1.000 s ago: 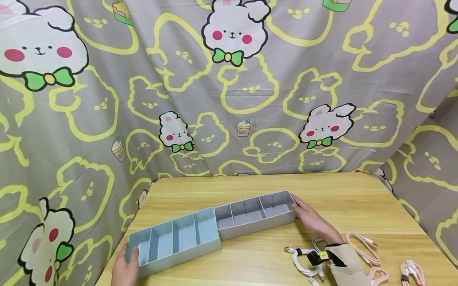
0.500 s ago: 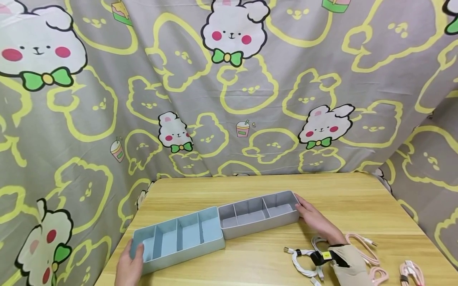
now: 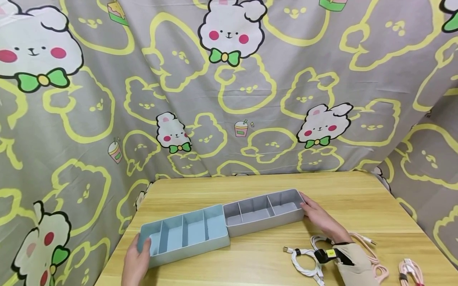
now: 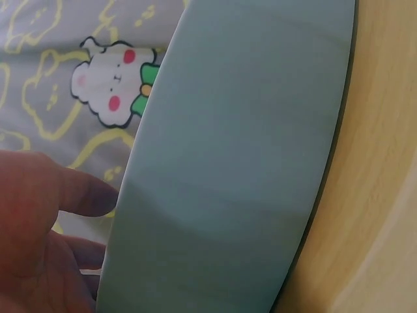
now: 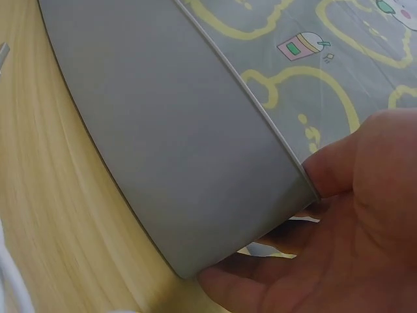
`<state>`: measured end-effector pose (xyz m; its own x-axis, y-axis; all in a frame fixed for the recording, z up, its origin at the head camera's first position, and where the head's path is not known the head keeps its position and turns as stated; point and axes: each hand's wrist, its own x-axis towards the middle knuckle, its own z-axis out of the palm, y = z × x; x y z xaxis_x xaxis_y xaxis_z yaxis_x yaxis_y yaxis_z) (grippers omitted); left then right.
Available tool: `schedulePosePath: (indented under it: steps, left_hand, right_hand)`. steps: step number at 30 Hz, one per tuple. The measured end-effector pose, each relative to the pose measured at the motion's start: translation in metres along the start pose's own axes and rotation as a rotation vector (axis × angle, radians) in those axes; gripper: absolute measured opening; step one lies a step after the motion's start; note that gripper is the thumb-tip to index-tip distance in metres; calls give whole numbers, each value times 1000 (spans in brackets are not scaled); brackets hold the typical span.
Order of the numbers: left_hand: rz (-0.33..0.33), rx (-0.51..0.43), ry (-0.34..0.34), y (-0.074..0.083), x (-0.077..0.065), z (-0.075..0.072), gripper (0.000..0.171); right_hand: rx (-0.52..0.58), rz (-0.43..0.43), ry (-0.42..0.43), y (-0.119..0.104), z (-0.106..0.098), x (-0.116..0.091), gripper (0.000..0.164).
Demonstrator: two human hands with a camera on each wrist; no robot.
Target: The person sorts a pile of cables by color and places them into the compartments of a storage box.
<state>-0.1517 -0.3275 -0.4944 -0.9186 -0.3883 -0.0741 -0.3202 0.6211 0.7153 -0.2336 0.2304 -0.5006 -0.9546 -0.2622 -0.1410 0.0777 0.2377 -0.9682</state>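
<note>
Pinching blue divided organizer (image 3: pixel 189 251), left end, in our left hand (image 3: pixel 137 255); gray divided organizer (image 3: pixel 266 225), right end, in right hand (image 3: pixel 319 217).

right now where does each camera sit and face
Head: worn on the head, facing forward and down at the blue box and gray box; left hand and right hand show.
Left wrist: on that wrist, facing the blue box's wall; left hand shows.
Right wrist: likewise, facing the gray box's wall; right hand shows.
Head and left wrist share the blue box.
</note>
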Motion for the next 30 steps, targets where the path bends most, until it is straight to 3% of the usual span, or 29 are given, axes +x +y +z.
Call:
schedulePosePath:
  steps: [30]
  left_hand:
    - [75, -9, -59, 37, 26, 30, 73]
  right_hand:
    - [-10, 14, 44, 6, -30, -11, 60]
